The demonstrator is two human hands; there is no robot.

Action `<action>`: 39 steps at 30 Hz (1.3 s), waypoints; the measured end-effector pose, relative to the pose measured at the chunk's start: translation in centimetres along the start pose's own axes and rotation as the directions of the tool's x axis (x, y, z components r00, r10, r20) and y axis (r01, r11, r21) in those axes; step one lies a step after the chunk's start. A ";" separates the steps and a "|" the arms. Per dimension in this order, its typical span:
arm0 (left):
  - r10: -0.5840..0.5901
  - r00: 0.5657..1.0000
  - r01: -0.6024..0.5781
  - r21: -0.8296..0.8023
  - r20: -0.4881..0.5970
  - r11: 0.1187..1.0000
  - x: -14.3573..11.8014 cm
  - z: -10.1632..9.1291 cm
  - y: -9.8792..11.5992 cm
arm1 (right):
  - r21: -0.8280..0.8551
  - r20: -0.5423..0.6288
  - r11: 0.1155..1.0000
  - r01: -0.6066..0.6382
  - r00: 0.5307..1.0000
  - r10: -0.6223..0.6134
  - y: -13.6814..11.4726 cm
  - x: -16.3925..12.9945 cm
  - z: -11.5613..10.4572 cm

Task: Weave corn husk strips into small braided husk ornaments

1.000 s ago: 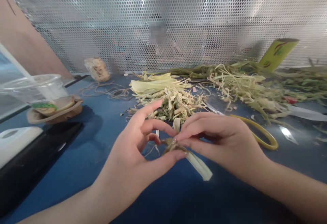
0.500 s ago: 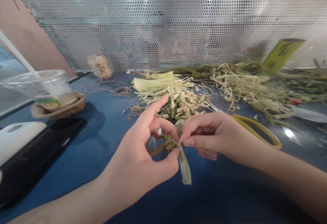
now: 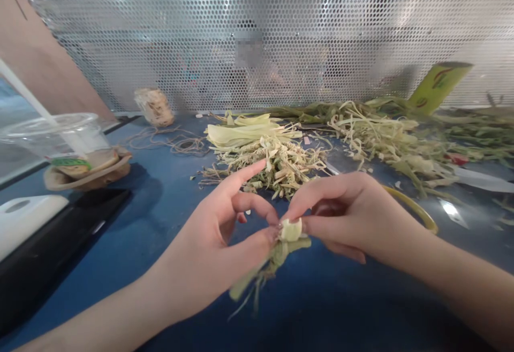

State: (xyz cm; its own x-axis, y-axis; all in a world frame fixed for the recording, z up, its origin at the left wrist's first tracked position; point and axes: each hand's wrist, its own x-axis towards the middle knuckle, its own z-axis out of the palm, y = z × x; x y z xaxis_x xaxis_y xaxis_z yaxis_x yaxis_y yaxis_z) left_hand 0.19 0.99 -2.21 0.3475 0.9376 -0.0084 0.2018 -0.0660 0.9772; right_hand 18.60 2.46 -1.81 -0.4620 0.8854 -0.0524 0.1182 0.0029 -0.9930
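Note:
Between both hands is a small folded bundle of pale green leaf strips (image 3: 291,230), with loose ends and thin fibres hanging below. My left hand (image 3: 214,245) pinches its left side with thumb and middle finger, index finger stretched forward. At the bundle's right side, the thumb and index finger of my right hand (image 3: 353,215) are closed on the pale folded part. Just beyond the fingers lies a heap of small, twisted leaf pieces (image 3: 281,167). A stack of flat pale green leaf strips (image 3: 241,132) rests behind it.
On the left are a clear plastic cup (image 3: 80,132) in a cardboard holder (image 3: 66,181) and a black slab (image 3: 72,250). Twine (image 3: 155,106) sits behind. Shredded leaves (image 3: 385,143), a yellow loop (image 3: 420,210) and a translucent blade (image 3: 485,179) lie right; perforated metal panel (image 3: 193,30) at back.
The leaf bundle has turned: its loose ends now hang down to the left, and a pale fold shows between the fingers. Both hands stay close together, still pinching; the view shifted slightly.

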 end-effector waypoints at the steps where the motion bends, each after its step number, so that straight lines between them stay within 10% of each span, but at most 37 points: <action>1: -0.021 1.000 0.021 -0.041 0.010 0.999 0.0 0.1 0.0 | -0.045 -0.025 0.998 0.037 0.999 -0.038 0.0 -0.1 0.1; 9: 0.038 0.999 -0.027 -0.264 0.038 0.964 0.3 0.0 -0.4 | -0.435 -0.012 0.730 0.527 0.808 -0.589 -0.3 -0.3 0.3; 17: 0.079 0.997 -0.081 -0.167 -0.015 0.983 0.2 -0.1 -0.7 | -0.598 0.149 0.457 0.658 0.652 -0.744 -0.5 -0.8 0.2; 24: 0.201 0.978 -0.204 -0.077 -0.056 0.976 -0.4 0.1 -0.6 | -0.520 0.151 0.537 0.665 0.690 -0.708 -0.3 -0.7 0.1; 30: 0.069 0.974 -0.011 -0.257 0.217 0.966 -0.2 -0.2 0.0 | -0.176 0.221 0.716 0.676 0.736 -0.640 -0.2 -0.2 -0.5; 39: -0.020 0.881 0.190 -0.316 0.473 0.930 0.0 -0.4 0.1 | -0.090 0.343 0.681 0.727 0.664 -0.664 -1.0 -0.8 -0.5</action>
State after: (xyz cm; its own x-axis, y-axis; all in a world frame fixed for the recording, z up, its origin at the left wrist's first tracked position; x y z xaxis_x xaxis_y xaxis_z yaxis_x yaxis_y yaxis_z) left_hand -0.18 1.16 -2.04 0.7355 0.6655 -0.1270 -0.0353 0.2248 0.9738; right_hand 19.27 1.97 -0.77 -0.6870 0.4265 0.5883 -0.1762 0.6878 -0.7042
